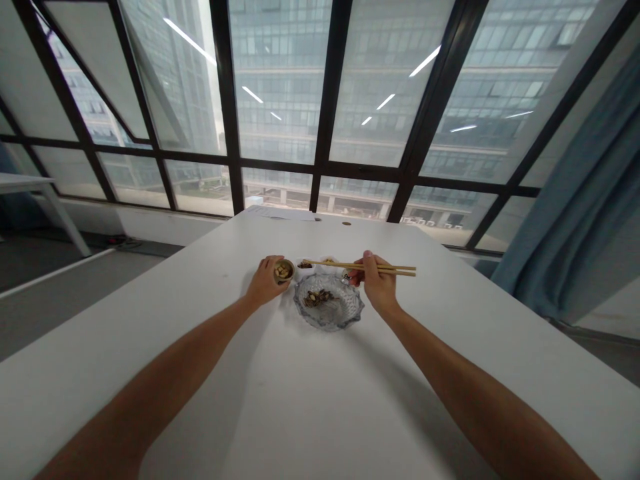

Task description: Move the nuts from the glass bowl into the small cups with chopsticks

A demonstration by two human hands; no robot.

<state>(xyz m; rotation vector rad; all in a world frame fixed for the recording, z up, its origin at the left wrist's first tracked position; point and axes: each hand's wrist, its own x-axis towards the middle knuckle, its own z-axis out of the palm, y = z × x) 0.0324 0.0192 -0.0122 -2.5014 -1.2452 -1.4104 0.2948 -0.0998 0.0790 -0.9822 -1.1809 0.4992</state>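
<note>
My left hand [266,280] is closed around a small round cup [284,271] with pale yellowish pieces inside. A pair of wooden chopsticks [397,270] is gripped in my right hand [379,280]; their tips point left, over the small white dishes. One small white dish [305,272] holds dark bits, and another small dish [329,269] beside it has yellowish bits. In front of them sits a scalloped clear glass bowl [350,313] with a heap of dark and light dried pieces [319,298] in it. Something reddish beside my right fingers is too small to make out.
The white table [300,400] stretches toward large dark-framed windows. White paper sheets [283,214] and a small flat brown round thing [346,223] lie near its far edge. A blue curtain [575,187] hangs at the right. Another white table [25,181] stands far left.
</note>
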